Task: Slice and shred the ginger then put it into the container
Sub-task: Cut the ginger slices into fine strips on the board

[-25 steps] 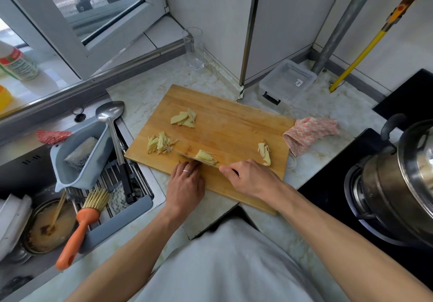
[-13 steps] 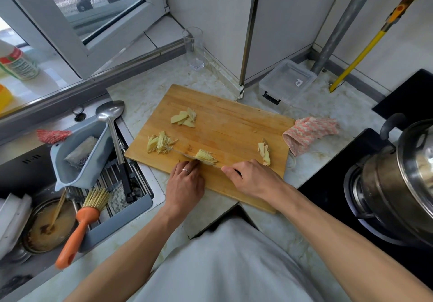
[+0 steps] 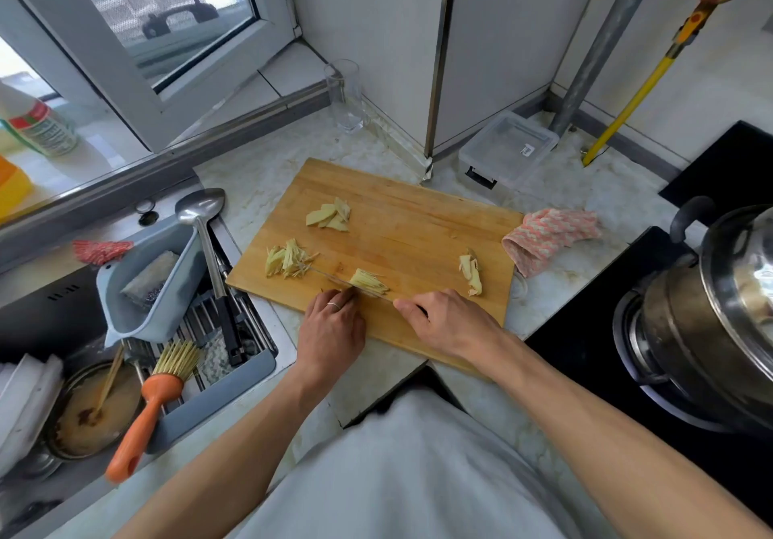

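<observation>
Stood at a marble surface (image 3: pixel 267 170) with a wooden board (image 3: pixel 418 229) laid across it. Held a knife (image 3: pixel 334 279) in the right hand (image 3: pixel 449 321), grip closed round the handle, blade running left across the board and lying against a small ginger pile (image 3: pixel 368 280) at the near edge. Kept the left hand (image 3: pixel 332 329) just behind that pile, ringed finger and its neighbours curled down, tips pressing the ginger at the blade.

Three more lots of ginger on the board: flat slices (image 3: pixel 329 216) toward the far left, fine shreds (image 3: pixel 288 259) near the left edge, and a few pieces (image 3: pixel 470 273) toward the right edge, all apart from one another.

Clear lidded container (image 3: pixel 508 145) off the board's far right corner, against the wall, near a grey pipe (image 3: pixel 602 40). Pink cloth (image 3: pixel 548 237) touching the board's right edge. Empty glass (image 3: pixel 345 97) at the far corner by the window sill. Steel pot (image 3: pixel 711 312) on the hob to the right. To the left, a sink (image 3: pixel 50 312) holding a grey strainer (image 3: pixel 146 283), a ladle (image 3: pixel 207 237) and an orange brush (image 3: pixel 154 396).
</observation>
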### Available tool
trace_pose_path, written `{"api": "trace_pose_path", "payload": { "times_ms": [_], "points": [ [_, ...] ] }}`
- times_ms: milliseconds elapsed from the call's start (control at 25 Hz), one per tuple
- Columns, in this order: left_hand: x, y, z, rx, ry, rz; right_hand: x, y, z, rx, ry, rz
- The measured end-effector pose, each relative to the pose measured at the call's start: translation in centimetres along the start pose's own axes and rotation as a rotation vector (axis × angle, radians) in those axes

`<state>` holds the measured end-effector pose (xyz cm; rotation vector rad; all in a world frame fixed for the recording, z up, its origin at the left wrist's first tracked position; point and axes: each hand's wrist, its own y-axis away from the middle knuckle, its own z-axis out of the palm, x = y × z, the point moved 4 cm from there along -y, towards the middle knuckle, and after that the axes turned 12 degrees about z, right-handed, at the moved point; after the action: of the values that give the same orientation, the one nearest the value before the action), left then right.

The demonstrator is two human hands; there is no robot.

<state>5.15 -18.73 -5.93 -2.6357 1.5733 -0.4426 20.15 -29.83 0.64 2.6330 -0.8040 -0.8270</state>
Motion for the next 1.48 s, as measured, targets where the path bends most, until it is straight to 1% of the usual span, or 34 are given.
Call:
{"api": "trace_pose_path", "payload": {
  "times_ms": [280,480,800,1000,1160,1280,1360,1480],
  "points": [
    [0.1,0.0,-0.3,-0.01,0.0,0.012,-0.2,0.1,0.1,0.017,0.046,-0.002],
    [0.2,0.1,-0.3,-0.013,-0.013,0.015,-0.2,0.4,-0.1,0.014,-0.006,0.001],
    [0.2,0.0,-0.1,0.0,0.05,-0.035,-0.5,0.1,0.3,0.011,-0.015,0.011],
    [0.0,0.0,0.0,0.053,0.122,-0.026,0.4,-0.8,0.1,-0.044,-0.131,0.071],
    [-0.2,0.2,-0.3,0.127,0.219,-0.076,0.6,-1.1,-0.5,-0.046,-0.205,0.079],
    [-0.5,-0.1,-0.7,0.138,0.275,-0.119,1.2,-1.1,-1.2,-0.044,-0.268,0.097],
    [-0.7,-0.3,-0.9,0.129,0.263,-0.1,1.3,-1.0,-1.1,-0.054,-0.271,0.1],
    [-0.4,-0.2,-0.7,0.06,0.154,-0.001,1.1,-0.8,-0.4,-0.085,-0.255,0.109]
  ]
}}
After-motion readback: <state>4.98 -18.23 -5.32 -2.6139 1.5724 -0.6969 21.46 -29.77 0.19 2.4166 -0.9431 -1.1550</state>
